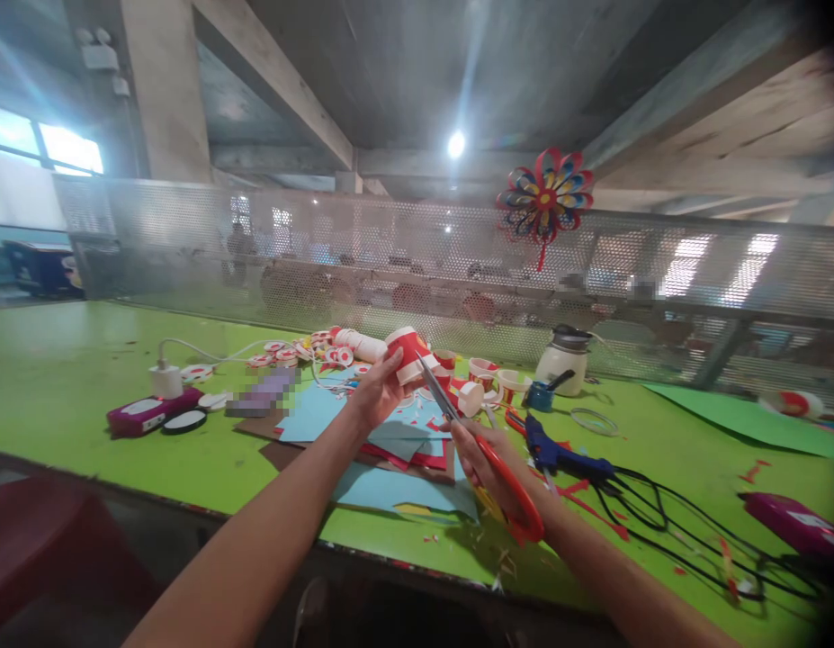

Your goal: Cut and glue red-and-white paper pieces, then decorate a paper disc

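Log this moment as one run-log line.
left hand: holds red-and-white paper cup | right hand: grips orange-handled scissors, blades at cup | surface: green table

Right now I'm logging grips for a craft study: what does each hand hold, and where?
Left hand grips a red-and-white paper roll by its near end; right hand holds scissors by the orange handles.

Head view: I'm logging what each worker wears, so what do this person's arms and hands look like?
Both forearms are bare as far as the picture shows, with no sleeves in sight. The left hand and right hand have no gloves. No watch, bracelet or ring can be made out, though the picture is too soft to rule out small ones.
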A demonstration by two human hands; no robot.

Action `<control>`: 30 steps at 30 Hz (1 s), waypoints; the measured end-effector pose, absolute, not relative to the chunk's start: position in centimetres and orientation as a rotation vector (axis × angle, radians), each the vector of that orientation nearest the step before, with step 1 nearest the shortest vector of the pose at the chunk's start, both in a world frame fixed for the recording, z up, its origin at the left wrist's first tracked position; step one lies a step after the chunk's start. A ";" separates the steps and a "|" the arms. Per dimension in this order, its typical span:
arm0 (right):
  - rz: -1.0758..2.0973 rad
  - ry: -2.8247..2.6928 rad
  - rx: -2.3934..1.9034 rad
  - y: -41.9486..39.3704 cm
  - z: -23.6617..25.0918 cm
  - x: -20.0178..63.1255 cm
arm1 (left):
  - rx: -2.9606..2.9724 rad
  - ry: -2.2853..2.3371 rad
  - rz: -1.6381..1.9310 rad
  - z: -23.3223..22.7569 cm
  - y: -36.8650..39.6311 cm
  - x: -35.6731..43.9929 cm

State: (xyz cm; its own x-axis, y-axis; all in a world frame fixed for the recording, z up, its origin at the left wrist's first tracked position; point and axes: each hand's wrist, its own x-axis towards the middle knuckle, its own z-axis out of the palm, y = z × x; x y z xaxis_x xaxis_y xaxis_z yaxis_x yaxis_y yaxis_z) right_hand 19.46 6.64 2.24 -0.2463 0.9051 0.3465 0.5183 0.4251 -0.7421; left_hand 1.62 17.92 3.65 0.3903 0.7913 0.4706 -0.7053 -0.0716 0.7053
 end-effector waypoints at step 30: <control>0.922 -1.726 -1.070 6.9 1.9 19.1 | 1.097 0.094 1.206 3.4 17.7 2.0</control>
State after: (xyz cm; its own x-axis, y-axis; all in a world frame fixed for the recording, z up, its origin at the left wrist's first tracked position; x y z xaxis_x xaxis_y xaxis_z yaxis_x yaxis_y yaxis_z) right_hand 19.10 6.93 1.87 -0.2413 0.9256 0.2917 0.2725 0.3531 -0.8950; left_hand 1.97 17.66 3.40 0.4171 0.7780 0.4698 -0.6962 -0.0588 0.7154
